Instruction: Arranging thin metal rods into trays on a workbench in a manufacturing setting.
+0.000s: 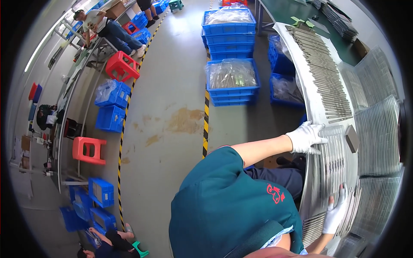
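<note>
A clear plastic tray (332,161) with thin metal rods in its slots lies on the table, between my two white-gloved hands. My left hand (306,137) is at the tray's far left corner, its fingers spread and touching the edge. At the near end, my right hand (336,213) grips the tray's edge between thumb and fingers; bare fingertips stick out of the glove. Below and beside the right hand are more metal rods (313,228). A dark rectangular block (352,138) sits against the tray's right side.
A long row of metal rods (320,71) lies on white sheeting farther up the table. Stacked clear trays (378,137) line its right side. Blue crates (232,79) stand on the floor to the left, beyond them red stools (89,150). One person (107,28) leans at the far-left bench; another (109,243) sits lower left.
</note>
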A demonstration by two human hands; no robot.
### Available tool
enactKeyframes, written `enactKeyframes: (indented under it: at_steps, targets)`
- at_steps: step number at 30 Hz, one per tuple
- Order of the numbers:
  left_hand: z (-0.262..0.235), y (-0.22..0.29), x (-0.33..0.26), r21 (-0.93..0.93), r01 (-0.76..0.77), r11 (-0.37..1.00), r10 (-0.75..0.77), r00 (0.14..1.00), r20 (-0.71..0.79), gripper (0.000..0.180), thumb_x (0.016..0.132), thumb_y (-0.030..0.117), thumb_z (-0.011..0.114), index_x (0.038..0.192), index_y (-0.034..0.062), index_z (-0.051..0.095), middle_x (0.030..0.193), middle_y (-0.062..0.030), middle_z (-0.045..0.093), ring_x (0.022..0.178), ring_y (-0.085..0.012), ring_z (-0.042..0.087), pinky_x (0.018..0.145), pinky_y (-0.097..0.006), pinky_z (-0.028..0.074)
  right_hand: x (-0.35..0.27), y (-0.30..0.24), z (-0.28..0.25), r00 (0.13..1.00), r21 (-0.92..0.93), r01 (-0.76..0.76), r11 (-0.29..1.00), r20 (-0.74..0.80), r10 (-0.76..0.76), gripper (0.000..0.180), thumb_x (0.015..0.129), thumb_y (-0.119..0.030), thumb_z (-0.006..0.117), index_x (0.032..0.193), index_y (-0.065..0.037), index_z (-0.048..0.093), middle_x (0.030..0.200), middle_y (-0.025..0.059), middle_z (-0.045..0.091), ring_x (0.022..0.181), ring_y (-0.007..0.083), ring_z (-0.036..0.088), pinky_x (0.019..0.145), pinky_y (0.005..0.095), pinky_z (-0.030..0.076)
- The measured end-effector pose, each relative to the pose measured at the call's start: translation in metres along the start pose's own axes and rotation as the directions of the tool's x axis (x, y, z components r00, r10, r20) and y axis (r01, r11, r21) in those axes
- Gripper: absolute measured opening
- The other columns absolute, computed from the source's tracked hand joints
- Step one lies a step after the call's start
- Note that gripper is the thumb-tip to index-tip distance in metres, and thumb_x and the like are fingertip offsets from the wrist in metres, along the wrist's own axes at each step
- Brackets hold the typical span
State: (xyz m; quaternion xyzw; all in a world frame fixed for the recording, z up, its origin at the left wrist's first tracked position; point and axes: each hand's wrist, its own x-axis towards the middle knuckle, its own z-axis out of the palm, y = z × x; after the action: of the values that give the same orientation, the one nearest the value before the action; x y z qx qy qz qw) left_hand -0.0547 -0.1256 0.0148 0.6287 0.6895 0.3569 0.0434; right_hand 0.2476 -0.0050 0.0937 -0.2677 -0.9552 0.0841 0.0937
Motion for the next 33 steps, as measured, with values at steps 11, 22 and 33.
enactKeyframes:
  at_steps: [11, 22, 33]
  targets:
    - [0.004, 0.043, 0.020, 0.178, -0.326, 0.928, 0.333, 0.943, -0.012, 0.057, 0.084, 0.047, 0.059, 0.131, 0.0148, 0.052, 0.134, -0.0219, 0.045, 0.129, -0.0401, 0.037, 0.106, -0.058, 0.024, -0.117, -0.006, -0.029, 0.863, 0.368, -0.377, 0.850, -0.195, 0.467, 0.058, 0.093, -0.030, 0.054, 0.140, 0.000, 0.040, 0.145, 0.0154, 0.041, 0.135, 0.0280, 0.037, 0.112, 0.0367, 0.026]
    - [0.116, 0.189, 0.047, -0.176, -0.715, 0.677, 0.701, 0.552, 0.452, 0.068, 0.086, 0.051, 0.054, 0.128, -0.0016, 0.047, 0.127, -0.0244, 0.047, 0.122, -0.0401, 0.043, 0.105, -0.046, 0.033, -0.158, 0.026, -0.011, 0.831, 0.190, -0.514, 0.837, -0.130, 0.540, 0.055, 0.089, -0.034, 0.056, 0.136, -0.008, 0.047, 0.140, 0.0143, 0.045, 0.129, 0.0306, 0.042, 0.108, 0.0381, 0.031]
    - [0.191, 0.199, 0.099, 0.016, -0.504, 0.864, 0.477, 0.827, 0.298, 0.027, 0.084, 0.022, 0.053, 0.098, 0.0021, 0.064, 0.099, -0.0211, 0.061, 0.094, -0.0366, 0.059, 0.082, -0.044, 0.049, -0.075, 0.089, 0.045, 0.839, -0.085, -0.383, 0.920, -0.449, 0.307, 0.032, 0.090, -0.027, 0.052, 0.111, -0.005, 0.061, 0.104, 0.0152, 0.061, 0.092, 0.0352, 0.060, 0.080, 0.0442, 0.049]
